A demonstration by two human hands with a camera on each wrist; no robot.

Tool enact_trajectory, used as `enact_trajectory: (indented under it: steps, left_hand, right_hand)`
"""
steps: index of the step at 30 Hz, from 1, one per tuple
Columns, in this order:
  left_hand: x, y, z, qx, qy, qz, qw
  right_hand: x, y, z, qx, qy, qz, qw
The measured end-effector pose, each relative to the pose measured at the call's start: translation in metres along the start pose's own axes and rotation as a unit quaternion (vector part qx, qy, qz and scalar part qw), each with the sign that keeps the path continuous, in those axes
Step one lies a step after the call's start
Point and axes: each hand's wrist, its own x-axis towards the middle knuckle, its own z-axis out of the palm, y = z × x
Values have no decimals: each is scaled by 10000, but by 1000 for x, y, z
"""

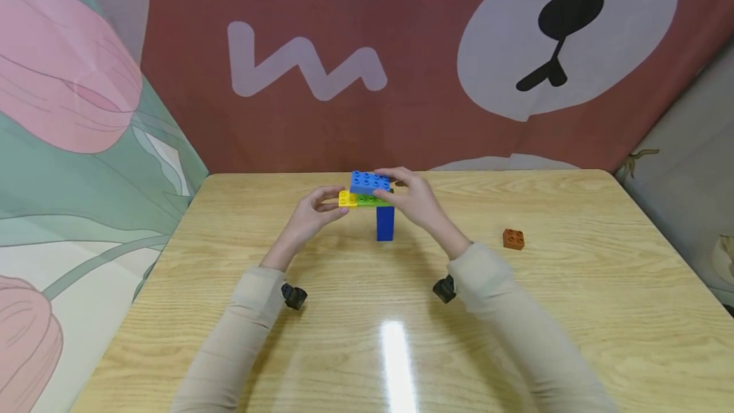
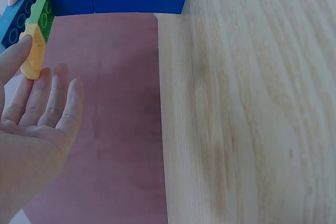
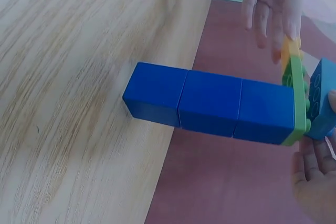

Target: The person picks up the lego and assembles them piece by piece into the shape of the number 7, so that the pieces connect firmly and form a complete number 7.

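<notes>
A tower of stacked dark blue blocks (image 3: pixel 210 103) stands upright on the table, with a thin green plate (image 3: pixel 299 98) across its top. The plate overhangs to the left, where a yellow brick (image 1: pixel 346 199) sits at its end. My left hand (image 1: pixel 312 212) pinches this yellow piece between thumb and fingertips; the other fingers are loosely spread. My right hand (image 1: pixel 421 201) grips a lighter blue studded brick (image 1: pixel 368 182) by its right end. That brick is tilted just above the green plate's studs, and a gap shows between them in the right wrist view.
An orange-brown brick (image 1: pixel 513 239) lies on the wooden table (image 1: pixel 344 349) right of the tower. Behind the far edge hangs a reddish-brown printed cloth (image 1: pixel 401 120). Small black cameras (image 1: pixel 294 296) are worn at both wrists.
</notes>
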Motion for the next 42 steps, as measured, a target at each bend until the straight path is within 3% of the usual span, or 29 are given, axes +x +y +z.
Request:
enact_trajectory:
  steps: [8, 37, 42]
  left_hand:
    - [-1, 1, -1, 66, 39, -74, 9999]
    - [0, 0, -2, 45, 3, -92, 9999]
    - [0, 0, -2, 19, -25, -110, 9999]
  right_hand:
    - [-1, -7, 8, -293, -44, -262, 9992]
    - [2, -7, 17, -460, -291, -144, 9984]
    - [0, -5, 19, -866, -219, -428, 9951]
